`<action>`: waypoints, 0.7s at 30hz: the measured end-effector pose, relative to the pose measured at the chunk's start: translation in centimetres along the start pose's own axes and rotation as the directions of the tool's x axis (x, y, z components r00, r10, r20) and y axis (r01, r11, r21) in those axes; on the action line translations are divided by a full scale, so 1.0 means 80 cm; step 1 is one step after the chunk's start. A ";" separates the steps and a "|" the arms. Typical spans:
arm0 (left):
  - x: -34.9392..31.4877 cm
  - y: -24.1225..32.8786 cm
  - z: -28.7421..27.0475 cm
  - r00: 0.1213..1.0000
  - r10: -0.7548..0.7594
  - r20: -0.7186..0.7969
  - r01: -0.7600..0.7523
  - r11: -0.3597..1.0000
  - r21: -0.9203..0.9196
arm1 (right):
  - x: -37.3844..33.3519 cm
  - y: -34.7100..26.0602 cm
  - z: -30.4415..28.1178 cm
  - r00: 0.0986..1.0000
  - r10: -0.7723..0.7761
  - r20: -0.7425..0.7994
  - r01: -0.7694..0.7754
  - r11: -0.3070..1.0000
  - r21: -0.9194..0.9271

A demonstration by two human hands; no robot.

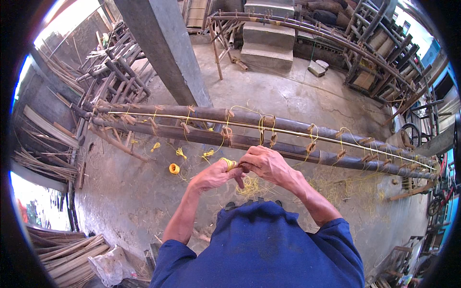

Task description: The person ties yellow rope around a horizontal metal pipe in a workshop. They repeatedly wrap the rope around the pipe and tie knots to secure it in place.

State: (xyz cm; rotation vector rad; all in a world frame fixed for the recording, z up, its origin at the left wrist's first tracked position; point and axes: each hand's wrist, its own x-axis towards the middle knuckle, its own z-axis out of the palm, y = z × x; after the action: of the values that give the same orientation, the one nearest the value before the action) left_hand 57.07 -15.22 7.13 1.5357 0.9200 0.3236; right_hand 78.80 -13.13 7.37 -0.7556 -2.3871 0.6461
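1. Yellow plastic twine (229,163) sits wound around my left hand (212,175), fingers curled shut on it, just below the dark bamboo poles (269,144).
2. My right hand (265,164) pinches a short brown peg (238,178); slack twine could snag or slip loose.

Two long poles (269,134) are laid side by side across the middle of the frame, with both hands (240,169) kept just below them at centre. A spool (174,168) is left on the floor (134,197) lower left of the poles, steps (267,41) sit top centre, and slats (72,254) are piled bottom left.
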 end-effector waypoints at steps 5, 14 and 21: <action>0.008 0.002 -0.005 0.996 -0.060 0.068 0.061 0.998 -0.019 | -0.012 0.009 -0.003 0.992 0.072 0.105 -0.086 0.987 0.136; 0.026 -0.016 0.006 0.911 -0.019 0.413 0.175 0.923 -0.343 | -0.016 0.008 -0.007 0.990 0.038 0.138 -0.063 0.981 0.185; 0.038 -0.025 0.004 0.854 0.099 0.510 0.118 0.919 -0.376 | -0.021 0.002 -0.012 0.967 0.119 0.226 -0.200 0.904 0.379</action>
State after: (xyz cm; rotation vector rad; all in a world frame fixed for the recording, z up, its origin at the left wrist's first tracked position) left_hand 58.55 -13.48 4.30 1.1490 0.3939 0.0631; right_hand 80.62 -13.80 7.40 -0.7378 -2.2642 1.2869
